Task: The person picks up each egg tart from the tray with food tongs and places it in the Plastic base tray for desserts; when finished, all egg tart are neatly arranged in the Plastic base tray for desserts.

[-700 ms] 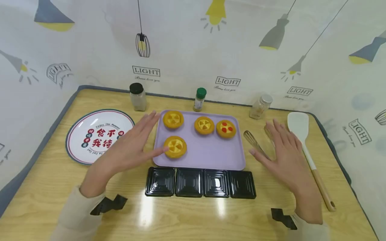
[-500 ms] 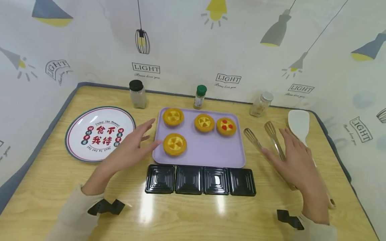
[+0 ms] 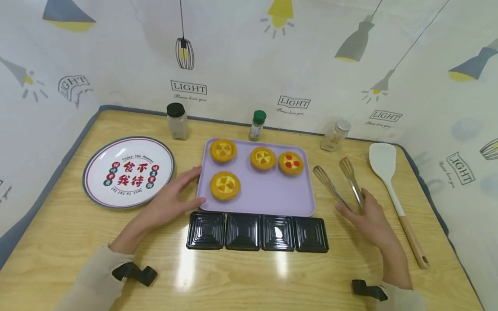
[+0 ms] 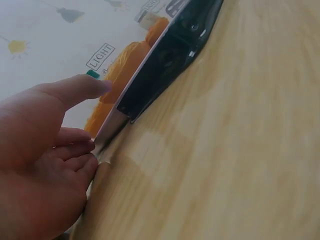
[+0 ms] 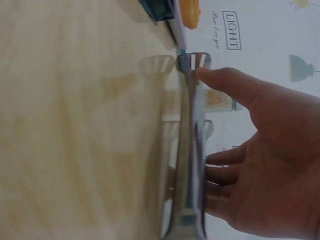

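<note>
My left hand [image 3: 165,207] is at the left edge of a lilac tray [image 3: 268,194], fingers outside the edge and thumb reaching over the near corner. In the left wrist view its fingertips lie right at the tray's side. On the tray sit several tarts, the nearest being a yellow-topped tart [image 3: 225,186]; one tart has red dots [image 3: 291,163]. My right hand [image 3: 371,222] is low over metal tongs [image 3: 333,189], thumb by one arm and fingers by the other. The right wrist view shows the tongs [image 5: 192,150] edge-on, the thumb tip overlapping one slotted end.
Several black square dishes [image 3: 243,231] stand in a row before the tray. A round plate [image 3: 93,172] lies left, a white spatula [image 3: 383,162] right. Behind stand a black-lidded jar [image 3: 178,125], a green-capped bottle [image 3: 256,127] and a silver-lidded jar [image 3: 335,136].
My right hand has come down and toward me, from over the spatula and tongs onto the tongs' near part. My left hand has lowered to the tray's left edge, its thumb no longer over the near tart.
</note>
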`<act>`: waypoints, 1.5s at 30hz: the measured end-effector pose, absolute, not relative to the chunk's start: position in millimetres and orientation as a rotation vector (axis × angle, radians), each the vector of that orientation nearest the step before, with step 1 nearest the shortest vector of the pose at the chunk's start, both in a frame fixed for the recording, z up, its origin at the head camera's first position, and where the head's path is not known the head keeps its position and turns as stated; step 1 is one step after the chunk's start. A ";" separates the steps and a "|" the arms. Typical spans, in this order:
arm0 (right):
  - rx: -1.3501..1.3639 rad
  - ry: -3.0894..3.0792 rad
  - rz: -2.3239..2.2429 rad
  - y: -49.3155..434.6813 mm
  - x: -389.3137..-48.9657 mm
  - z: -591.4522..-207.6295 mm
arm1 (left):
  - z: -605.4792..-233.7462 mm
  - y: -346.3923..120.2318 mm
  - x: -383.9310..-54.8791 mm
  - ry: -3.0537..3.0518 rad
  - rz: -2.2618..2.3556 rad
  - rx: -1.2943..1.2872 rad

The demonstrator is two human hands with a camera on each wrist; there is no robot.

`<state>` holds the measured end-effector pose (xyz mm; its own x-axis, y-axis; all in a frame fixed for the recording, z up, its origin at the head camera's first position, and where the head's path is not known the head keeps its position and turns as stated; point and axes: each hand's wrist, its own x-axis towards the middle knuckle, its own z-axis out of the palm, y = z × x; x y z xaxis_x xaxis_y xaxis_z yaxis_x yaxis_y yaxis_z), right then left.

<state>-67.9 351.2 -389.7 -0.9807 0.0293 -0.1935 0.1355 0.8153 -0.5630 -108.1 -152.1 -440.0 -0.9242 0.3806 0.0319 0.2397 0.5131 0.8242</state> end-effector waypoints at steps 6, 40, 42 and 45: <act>0.105 2.992 -0.836 356.2 -68.0 -404.4 | -441.2 -152.7 -106.8 2.604 1.359 0.571; -0.066 3.245 -0.876 336.3 -76.2 -386.3 | -439.0 -154.8 -107.4 2.657 1.276 0.587; -0.132 3.241 -0.825 329.2 -79.0 -380.8 | -440.0 -154.8 -107.3 2.657 1.279 0.582; -0.198 3.224 -0.771 320.0 -82.6 -375.0 | -442.6 -154.4 -107.1 2.652 1.281 0.588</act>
<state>-82.6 320.0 -375.0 -0.9769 -0.0737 0.2005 -0.1565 0.8860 -0.4366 -107.1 -154.4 -442.6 -0.9141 0.4031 0.0444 0.2854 0.5616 0.7766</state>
